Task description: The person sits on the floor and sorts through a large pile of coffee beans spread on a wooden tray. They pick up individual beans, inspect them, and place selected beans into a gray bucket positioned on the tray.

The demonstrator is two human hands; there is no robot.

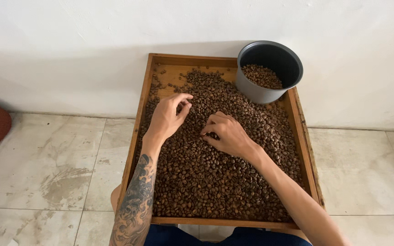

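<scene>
Brown beans [215,173] filled the wooden tray [138,132]: light, hard, loose, likely rolling; best pinched singly. Left hand [166,117] hovered over them, fingers loosely curled; right hand [226,133] pinched beans mid-tray. Grey pot [270,73] stood at tray's far corner.

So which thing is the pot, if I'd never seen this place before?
Find the big wooden tray leaning against the white wall, filled with brown coffee beans. Look to its far right corner, past the person's right hand. There stands the pot: round, dark grey and deep, with a few beans inside, the only upright container among all those loose beans.
</scene>
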